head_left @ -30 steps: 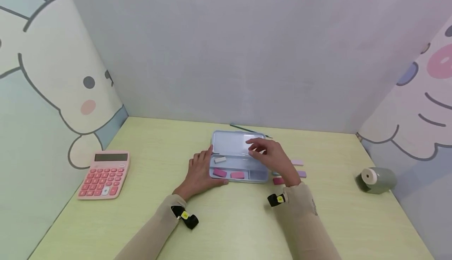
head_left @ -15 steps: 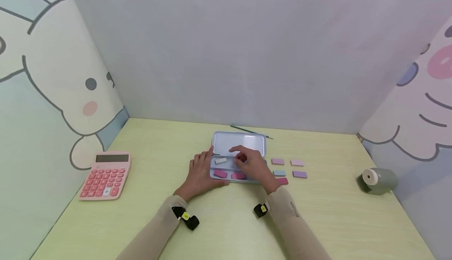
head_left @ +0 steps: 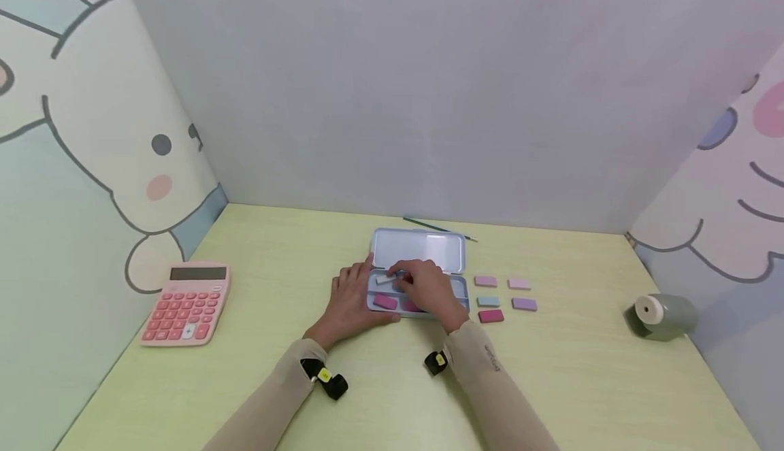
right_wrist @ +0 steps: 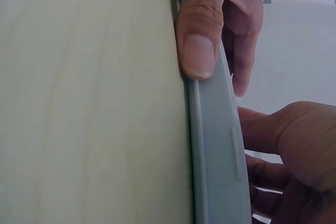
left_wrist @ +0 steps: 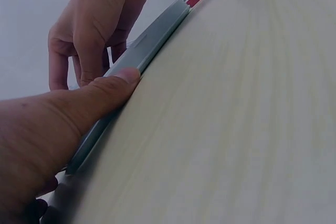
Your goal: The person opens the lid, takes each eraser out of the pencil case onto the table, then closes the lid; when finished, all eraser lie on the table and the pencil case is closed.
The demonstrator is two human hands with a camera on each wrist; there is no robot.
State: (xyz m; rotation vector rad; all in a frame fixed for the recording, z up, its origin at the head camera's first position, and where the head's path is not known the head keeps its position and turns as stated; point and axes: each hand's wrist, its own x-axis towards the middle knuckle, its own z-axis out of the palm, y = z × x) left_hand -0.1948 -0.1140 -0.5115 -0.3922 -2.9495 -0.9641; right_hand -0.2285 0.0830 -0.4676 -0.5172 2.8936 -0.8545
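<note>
Fingers of your right hand [head_left: 431,291] are set narrow, thumb and index pinching the right end of the white block [head_left: 383,279]. The block lies in the far compartment of the open case [head_left: 459,285], towards the left end; the rest of its length extends left of your fingertips. Your right hand passes over the near row of the case and partly covers one pink block [head_left: 410,307]. A second pink block [head_left: 385,301] lies in that row, nearer to you than the white block.

Your left hand [head_left: 348,307] is spread wide at the left end of the case. Its thumb lies straight against the near wall; the remaining fingers point away from you beside the left end. In both wrist views, the wall of the case hides your right fingertips.

The lid [head_left: 419,249] is open on the far side. On the surface [head_left: 392,390], just right of the case and apart from your fingers, lie a mauve block [head_left: 486,281], a pale pink block [head_left: 518,284], a light blue block [head_left: 488,301], a purple block [head_left: 524,305] and a dark pink block [head_left: 491,316].
</note>
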